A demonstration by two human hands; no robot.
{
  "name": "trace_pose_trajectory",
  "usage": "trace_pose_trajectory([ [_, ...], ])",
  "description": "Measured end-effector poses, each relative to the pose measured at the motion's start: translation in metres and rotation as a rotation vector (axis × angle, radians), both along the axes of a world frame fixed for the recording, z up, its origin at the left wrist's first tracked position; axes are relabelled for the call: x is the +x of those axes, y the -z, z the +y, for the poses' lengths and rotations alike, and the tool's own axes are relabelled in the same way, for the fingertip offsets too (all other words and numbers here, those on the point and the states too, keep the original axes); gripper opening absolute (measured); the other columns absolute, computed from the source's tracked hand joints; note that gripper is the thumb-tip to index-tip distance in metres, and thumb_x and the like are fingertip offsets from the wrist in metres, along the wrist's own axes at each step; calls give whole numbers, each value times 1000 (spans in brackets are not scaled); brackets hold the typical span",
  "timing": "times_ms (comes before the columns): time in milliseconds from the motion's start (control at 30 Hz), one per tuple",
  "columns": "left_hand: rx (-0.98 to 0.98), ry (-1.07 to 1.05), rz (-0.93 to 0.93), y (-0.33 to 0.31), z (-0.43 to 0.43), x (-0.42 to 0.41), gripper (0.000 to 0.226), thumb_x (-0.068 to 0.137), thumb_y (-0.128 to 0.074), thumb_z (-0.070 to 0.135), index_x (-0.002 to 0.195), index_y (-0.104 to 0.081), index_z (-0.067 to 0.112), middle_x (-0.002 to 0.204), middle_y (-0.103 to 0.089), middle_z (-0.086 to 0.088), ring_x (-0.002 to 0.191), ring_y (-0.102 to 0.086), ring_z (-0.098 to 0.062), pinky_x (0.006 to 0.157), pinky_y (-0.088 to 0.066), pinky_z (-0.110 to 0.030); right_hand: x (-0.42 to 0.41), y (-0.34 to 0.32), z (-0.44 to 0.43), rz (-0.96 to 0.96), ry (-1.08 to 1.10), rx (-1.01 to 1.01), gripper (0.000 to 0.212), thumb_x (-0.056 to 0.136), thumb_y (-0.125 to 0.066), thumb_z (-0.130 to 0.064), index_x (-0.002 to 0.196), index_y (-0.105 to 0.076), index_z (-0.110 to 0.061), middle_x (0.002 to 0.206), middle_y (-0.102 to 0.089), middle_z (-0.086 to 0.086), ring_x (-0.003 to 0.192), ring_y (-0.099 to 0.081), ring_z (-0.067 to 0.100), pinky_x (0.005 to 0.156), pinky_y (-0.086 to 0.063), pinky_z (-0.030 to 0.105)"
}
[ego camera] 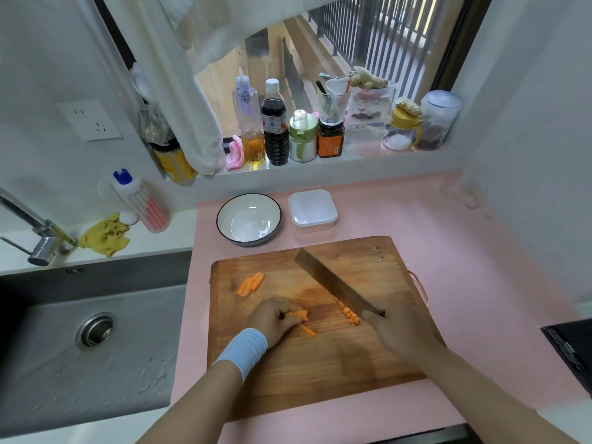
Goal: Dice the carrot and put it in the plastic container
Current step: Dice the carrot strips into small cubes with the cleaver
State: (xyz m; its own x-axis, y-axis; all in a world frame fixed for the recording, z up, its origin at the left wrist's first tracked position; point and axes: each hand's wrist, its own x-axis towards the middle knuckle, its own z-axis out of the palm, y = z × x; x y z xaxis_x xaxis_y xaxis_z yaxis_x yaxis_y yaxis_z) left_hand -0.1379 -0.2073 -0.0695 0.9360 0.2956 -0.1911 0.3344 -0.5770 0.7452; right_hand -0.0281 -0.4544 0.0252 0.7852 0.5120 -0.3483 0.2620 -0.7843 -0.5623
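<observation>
Left hand [275, 317] has its fingers curled down, pinning carrot sticks [299, 315] flat so the ends face the knife [333, 283]. Right hand [395, 328] is wrapped round the handle, blade tilted over the little orange dice [349, 314]. Spare sticks [251, 282] wait further up the wooden board [320, 373]. The container [312, 209], smooth white plastic, sits behind with its lid on.

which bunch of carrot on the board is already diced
The small cubes beside the knife; the sticks at far left and those under the left hand remain long.
</observation>
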Motion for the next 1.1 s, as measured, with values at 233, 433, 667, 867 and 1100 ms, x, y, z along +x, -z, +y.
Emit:
trace_pose_trajectory([
  [233, 340, 268, -143, 13, -12, -4, 18, 82, -72, 36, 97, -77, 27, 94, -61, 11, 95, -47, -4, 82, -40, -14, 0, 0, 11, 86, 78, 56, 31, 102, -49, -34, 80, -69, -22, 61, -63, -3, 54, -58, 13, 54, -45, 28],
  [433, 391, -23, -50, 8, -34, 3, 21, 93, -59, 36, 107, -73, 28, 100, -63, 4, 102, -51, -13, 86, -39, -21, -3, 16, 14, 105, 90, 42, 28, 97, -52, -32, 74, -64, -22, 62, -60, -5, 66, -62, 23, 61, -45, 33],
  [667, 291, -202, 43, 2, -37, 10, 25, 90, -62, 43, 111, -71, 34, 106, -67, 7, 100, -58, -13, 90, -46, -27, -8, 22, 17, 76, 65, -10, 30, 95, -55, -34, 66, -58, -28, 68, -63, -5, 70, -62, 19, 60, -45, 31],
  [867, 300, -196, 32, 1, -18, 14, 34, 87, -67, 42, 116, -68, 27, 100, -57, 6, 103, -50, -13, 91, -36, -19, -9, 25, 19, 88, 57, -10, 25, 94, -55, -36, 71, -63, -30, 69, -66, -5, 70, -64, 19, 60, -47, 32],
  [1100, 263, -132, 11, 3, -34, 6, 46, 83, -71, 34, 127, -59, 25, 111, -55, 5, 112, -48, -14, 98, -38, -23, -14, 27, 18, 66, 59, -78, 30, 93, -55, -36, 64, -54, -28, 64, -60, -5, 70, -63, 22, 56, -39, 29],
])
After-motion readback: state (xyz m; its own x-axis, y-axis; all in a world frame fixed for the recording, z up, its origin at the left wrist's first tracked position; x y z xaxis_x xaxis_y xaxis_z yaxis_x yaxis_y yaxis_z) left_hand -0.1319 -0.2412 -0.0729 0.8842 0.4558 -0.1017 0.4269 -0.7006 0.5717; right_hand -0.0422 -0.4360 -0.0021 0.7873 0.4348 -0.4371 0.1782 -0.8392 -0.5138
